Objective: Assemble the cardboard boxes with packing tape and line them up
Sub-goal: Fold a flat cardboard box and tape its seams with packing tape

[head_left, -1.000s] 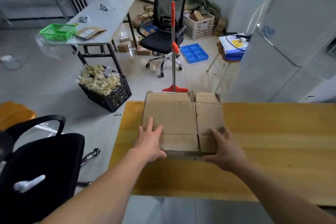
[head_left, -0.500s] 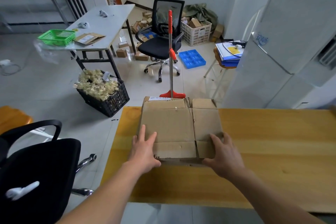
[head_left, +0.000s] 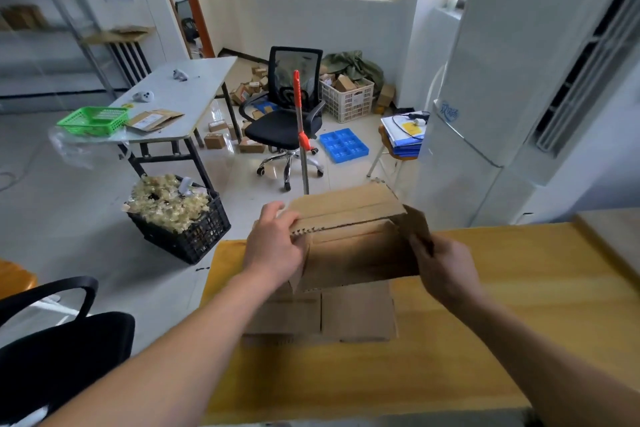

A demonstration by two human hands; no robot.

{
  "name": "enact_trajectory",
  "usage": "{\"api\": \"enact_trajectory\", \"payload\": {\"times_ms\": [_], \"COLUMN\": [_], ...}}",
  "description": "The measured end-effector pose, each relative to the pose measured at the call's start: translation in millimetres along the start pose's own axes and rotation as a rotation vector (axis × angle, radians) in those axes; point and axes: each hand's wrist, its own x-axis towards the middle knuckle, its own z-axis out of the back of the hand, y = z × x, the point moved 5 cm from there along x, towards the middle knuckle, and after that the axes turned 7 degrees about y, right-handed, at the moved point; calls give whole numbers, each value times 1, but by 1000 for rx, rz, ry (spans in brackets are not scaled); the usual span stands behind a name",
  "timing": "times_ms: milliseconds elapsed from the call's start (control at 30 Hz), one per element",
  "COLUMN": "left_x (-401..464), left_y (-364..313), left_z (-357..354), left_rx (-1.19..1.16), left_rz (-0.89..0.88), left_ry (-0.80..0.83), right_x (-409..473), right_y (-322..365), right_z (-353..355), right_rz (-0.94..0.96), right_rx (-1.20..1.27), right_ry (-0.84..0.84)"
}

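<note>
A brown cardboard box [head_left: 349,239] is lifted above the wooden table [head_left: 485,340], partly unfolded, its opening toward me. My left hand [head_left: 273,246] grips its left edge near the top. My right hand [head_left: 446,270] holds the flap at its right side. Under the lifted box more flattened cardboard [head_left: 322,317] lies on the table near its left end. No packing tape is in view.
A black crate [head_left: 187,229] of pale filler stands on the floor left of the table. A red-handled mop [head_left: 301,135] stands behind the box. A black chair [head_left: 59,350] is at my lower left. A white cabinet [head_left: 491,114] rises at the right.
Both hands lifted the top cardboard off the flat stack and pulled it open into a box shape. The view tilted upward.
</note>
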Motion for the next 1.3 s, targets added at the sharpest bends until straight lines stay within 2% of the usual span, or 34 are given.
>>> {"api": "enact_trajectory", "payload": {"times_ms": [67, 167, 300, 433, 567, 667, 767, 833, 1000, 1100, 1167, 1300], "left_x": [15, 40, 57, 56, 50, 42, 32, 28, 39, 47, 55, 64], "left_y": [-42, -103, -184, -252, -301, -328, -339, -341, -351, -354, -355, -356], "left_z": [11, 11, -26, -92, -162, -205, -237, -250, -251, -254, -256, -264], "left_rx": [-82, -174, -244, -258, -208, -191, -177, -209, -139, -93, -71, -37], "left_rz": [-16, 19, 42, 45, 45, 26, -3, -19, -96, -148, -182, -239], "left_ry": [-73, -99, 29, 154, 205, 271, 349, 371, 272, 266, 251, 292], "right_x": [3, 5, -7, -26, -38, -42, -49, -51, -41, -42, -42, -50], "right_y": [5, -4, -53, -126, -198, -244, -279, -292, -288, -274, -267, -265], "right_z": [43, 110, 191, 246, 276, 281, 280, 278, 278, 272, 263, 252], "right_rz": [-55, -113, -252, -388, -506, -604, -697, -717, -605, -536, -444, -244], "right_rx": [11, 12, -75, -129, -129, -147, -114, -70, -60, 8, 13, -9], "right_ry": [-73, -118, -84, -57, -43, 38, 88, 63, -49, -91, -52, 130]}}
